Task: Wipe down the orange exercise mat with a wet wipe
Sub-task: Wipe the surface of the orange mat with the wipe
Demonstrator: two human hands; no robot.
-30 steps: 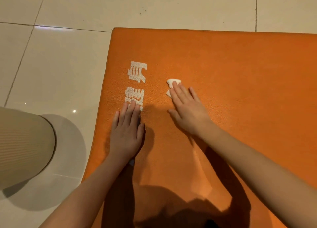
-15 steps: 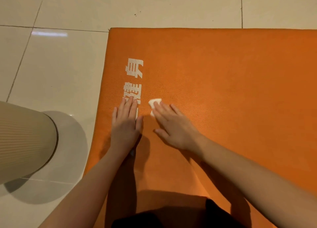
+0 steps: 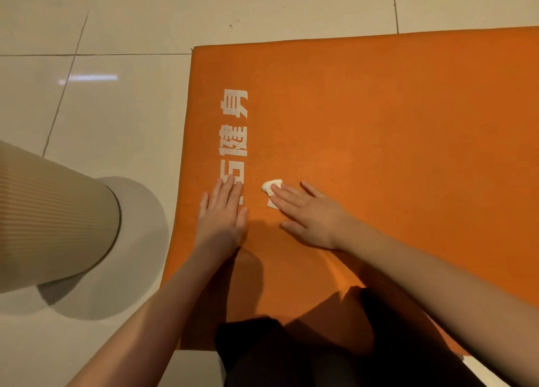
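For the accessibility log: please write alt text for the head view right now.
A person's right hand presses a white wet wipe flat onto an orange exercise mat, while the left hand rests flat beside it, touching white printed characters. A beige ribbed roll sits on the tiled floor to the left.

Looked like indoor workout spot; home or gym, could not tell. Saw glossy pale tile floor (image 3: 122, 130) with dark grout lines (image 3: 62, 94) and lamp glare (image 3: 87, 78) bouncing off it. Found orange exercise mat (image 3: 393, 124) laid flat on tile, white printed characters (image 3: 234, 124) along left edge. Noted beige ribbed roll (image 3: 49, 217) standing on end just beside, resembled rolled-up mat.
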